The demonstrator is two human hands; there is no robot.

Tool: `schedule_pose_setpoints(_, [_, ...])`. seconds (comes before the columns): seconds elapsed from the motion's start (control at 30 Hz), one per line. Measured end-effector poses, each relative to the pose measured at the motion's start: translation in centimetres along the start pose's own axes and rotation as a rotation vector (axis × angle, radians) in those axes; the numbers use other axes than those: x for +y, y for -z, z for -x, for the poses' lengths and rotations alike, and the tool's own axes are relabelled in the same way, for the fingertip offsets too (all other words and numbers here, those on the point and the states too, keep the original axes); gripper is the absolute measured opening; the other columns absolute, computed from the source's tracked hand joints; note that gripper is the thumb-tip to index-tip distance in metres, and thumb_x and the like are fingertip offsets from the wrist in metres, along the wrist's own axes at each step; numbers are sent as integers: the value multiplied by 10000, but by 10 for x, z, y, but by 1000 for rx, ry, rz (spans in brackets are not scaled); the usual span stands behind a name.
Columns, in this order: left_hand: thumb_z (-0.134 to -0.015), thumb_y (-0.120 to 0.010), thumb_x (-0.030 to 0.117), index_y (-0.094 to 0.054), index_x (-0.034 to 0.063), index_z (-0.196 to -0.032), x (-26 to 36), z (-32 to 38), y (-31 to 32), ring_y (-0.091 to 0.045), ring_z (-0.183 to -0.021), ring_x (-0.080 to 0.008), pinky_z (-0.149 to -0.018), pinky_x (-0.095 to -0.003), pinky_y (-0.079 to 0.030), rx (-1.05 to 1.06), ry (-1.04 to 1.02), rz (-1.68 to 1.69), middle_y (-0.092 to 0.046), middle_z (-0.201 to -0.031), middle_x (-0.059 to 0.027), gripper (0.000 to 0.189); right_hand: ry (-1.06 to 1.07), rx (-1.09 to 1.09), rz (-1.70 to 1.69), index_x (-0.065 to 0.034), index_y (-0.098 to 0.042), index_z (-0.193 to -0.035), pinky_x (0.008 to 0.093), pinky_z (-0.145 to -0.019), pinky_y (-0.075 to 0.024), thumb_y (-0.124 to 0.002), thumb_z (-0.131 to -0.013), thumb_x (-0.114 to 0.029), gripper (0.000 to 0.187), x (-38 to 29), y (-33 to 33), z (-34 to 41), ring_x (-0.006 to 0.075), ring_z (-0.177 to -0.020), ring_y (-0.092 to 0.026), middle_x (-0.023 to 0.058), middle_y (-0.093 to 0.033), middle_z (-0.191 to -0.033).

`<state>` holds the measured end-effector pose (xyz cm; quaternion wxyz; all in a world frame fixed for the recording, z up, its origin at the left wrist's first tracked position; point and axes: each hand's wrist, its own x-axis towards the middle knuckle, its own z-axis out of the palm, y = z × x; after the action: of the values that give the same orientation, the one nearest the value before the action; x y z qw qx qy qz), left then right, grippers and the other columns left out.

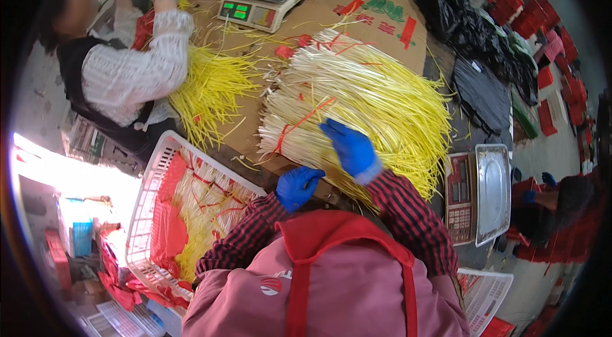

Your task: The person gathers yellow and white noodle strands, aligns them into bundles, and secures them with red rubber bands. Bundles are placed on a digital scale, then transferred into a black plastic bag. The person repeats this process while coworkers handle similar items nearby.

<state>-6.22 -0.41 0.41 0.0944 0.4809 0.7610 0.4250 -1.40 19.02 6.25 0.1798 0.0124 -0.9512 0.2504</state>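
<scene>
A large heap of yellow chives (377, 93), white at the stem ends and yellow at the leaves, lies on the table before me. Red ties (283, 138) bind the stems at its near left side. My right hand (353, 149), in a blue glove, rests on the near part of the heap with its fingers stretched out. Close to the table's front edge is my left hand (297, 188), also gloved in blue. Its fingers are curled, and whether anything is inside them is hidden.
At my left stands a white plastic basket (138, 222) holding tied chive bundles (210, 193). A co-worker (129, 64) handles chives across the left corner. Digital scales stand at the back (265, 0) and right (461, 198). Black plastic bags (478, 35) lie along the right edge.
</scene>
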Motion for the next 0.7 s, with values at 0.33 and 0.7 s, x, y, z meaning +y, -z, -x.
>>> schedule_pose_setpoints(0.33, [-744, -637, 286, -303, 161, -1397, -7, -29, -19, -232, -1335, -322, -1069, -481, -227, -119, -194, -322, -284, -1432, -119, 743, 2, -220, -235, -57, -642, -917, 391, -593, -478, -520, -842, -173, 184, 2, -33, -98, 286, -667, -626, 136, -635, -789])
schedule_pose_setpoints(0.7, [-760, -624, 393, -189, 160, -1440, -8, -44, -28, -168, -1365, -311, -1088, -481, -177, -152, -120, -351, -191, -1483, -96, 841, -310, 632, -1731, -36, -551, -1092, 348, -813, -474, -462, -940, -199, 240, 40, 64, -104, 204, -775, -576, 54, -605, -793])
